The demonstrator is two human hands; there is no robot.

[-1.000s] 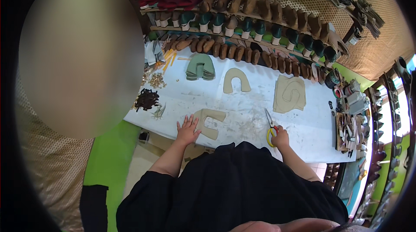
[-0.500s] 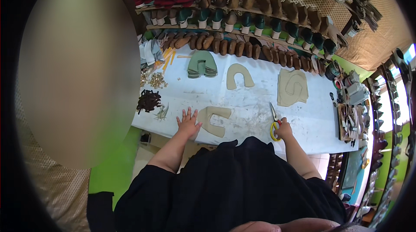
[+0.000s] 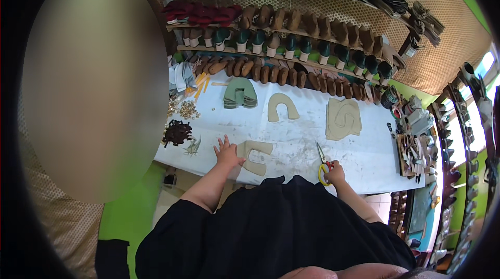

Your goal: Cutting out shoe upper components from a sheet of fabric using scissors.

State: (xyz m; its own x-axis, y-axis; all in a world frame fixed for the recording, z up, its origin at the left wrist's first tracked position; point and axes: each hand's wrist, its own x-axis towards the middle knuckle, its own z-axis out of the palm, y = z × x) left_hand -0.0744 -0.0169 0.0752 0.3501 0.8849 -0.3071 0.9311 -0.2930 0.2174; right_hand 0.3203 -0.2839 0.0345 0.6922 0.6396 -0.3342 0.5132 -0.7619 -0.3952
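My left hand (image 3: 228,154) lies on the white-covered table with its fingers spread, at the left edge of a beige U-shaped piece (image 3: 256,167). My right hand (image 3: 335,172) is closed round the handles of a pair of scissors (image 3: 321,154); the handles are yellow and red, and the blades point away from me. Beyond my hands a second beige U-shaped piece (image 3: 274,112) lies flat. To its left sits a stack of green U-shaped pieces (image 3: 240,100). On the right rests a pile of beige sheets (image 3: 334,126) with a curved shape on top.
Brass-coloured bits (image 3: 188,110) and a dark brown heap (image 3: 177,132) lie at the table's left. A box of scraps (image 3: 409,155) stands at its right edge. Shelves of shoes and brown lasts (image 3: 284,75) rise along the back. A blurred patch hides the far left.
The view has tilted upward, so more of the upper shelves shows and the table sits lower. My hands keep nearly the same places beside the beige piece and on the scissors.
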